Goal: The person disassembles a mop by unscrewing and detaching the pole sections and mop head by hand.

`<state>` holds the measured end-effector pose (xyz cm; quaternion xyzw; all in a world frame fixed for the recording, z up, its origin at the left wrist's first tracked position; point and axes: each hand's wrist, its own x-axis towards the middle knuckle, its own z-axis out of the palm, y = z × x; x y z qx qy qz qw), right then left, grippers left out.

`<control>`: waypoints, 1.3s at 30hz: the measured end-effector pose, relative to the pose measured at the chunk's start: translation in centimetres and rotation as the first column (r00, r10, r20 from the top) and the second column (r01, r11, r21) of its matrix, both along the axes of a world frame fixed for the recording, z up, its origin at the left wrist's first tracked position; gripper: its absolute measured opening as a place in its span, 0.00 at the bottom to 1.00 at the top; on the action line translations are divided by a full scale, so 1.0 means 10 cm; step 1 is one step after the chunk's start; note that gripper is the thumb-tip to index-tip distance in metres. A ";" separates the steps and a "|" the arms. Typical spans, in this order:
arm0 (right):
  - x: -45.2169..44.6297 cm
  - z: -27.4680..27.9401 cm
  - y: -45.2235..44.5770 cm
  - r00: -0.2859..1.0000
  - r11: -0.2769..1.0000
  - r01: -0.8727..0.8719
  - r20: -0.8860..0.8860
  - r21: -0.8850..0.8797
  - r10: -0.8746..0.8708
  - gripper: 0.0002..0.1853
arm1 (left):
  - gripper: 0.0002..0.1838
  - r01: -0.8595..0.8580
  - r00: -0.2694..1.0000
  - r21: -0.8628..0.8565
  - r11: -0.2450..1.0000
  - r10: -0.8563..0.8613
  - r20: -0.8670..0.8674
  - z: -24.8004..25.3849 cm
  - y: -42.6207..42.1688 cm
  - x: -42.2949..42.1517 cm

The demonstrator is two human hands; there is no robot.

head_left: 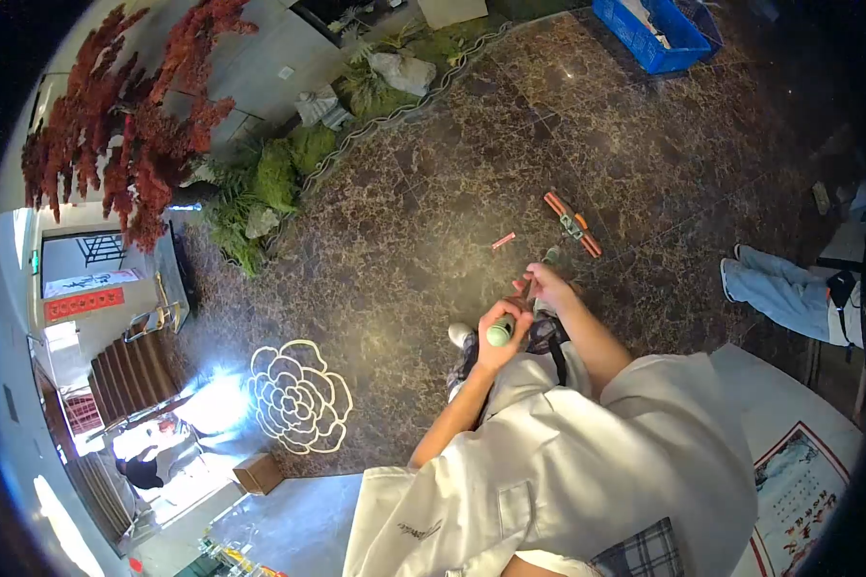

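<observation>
My left hand (502,337) is closed around the near end of a short rod with pale green ends (499,332), whose round tip shows past the fingers. Closed as well, my right hand (547,286) grips farther along, where a green end pokes out beyond it. Both hands are close together in front of my body, and the rod's middle is mostly hidden by fingers. On the floor beyond my right hand lies a tool with two orange-red handles and a dark metal middle (573,224). A small reddish strip (503,239) lies to its left.
A blue crate (654,37) stands at the far right. Rocks and green plants (279,173) border the floor at upper left, beneath red foliage (144,115). A white flower outline (300,396) marks the floor. Another person's legs (779,288) are at right.
</observation>
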<state>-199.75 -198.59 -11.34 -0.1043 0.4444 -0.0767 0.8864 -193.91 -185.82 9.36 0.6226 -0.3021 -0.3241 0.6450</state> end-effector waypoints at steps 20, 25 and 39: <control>2.04 -0.13 3.68 0.903 0.940 -0.340 -0.290 -0.031 0.317 0.02 | 0.10 -0.281 0.960 0.124 0.952 0.276 0.057 0.13 3.57 1.48; 2.23 0.36 4.23 0.979 0.997 -0.070 -0.190 0.008 0.071 0.06 | 0.19 -0.479 0.870 -0.181 0.859 0.493 0.036 0.12 3.92 1.40; 2.99 0.73 3.72 0.991 0.998 0.053 -0.128 0.028 -0.049 0.07 | 0.21 -0.505 0.827 -0.415 0.757 0.561 0.016 0.24 3.35 2.13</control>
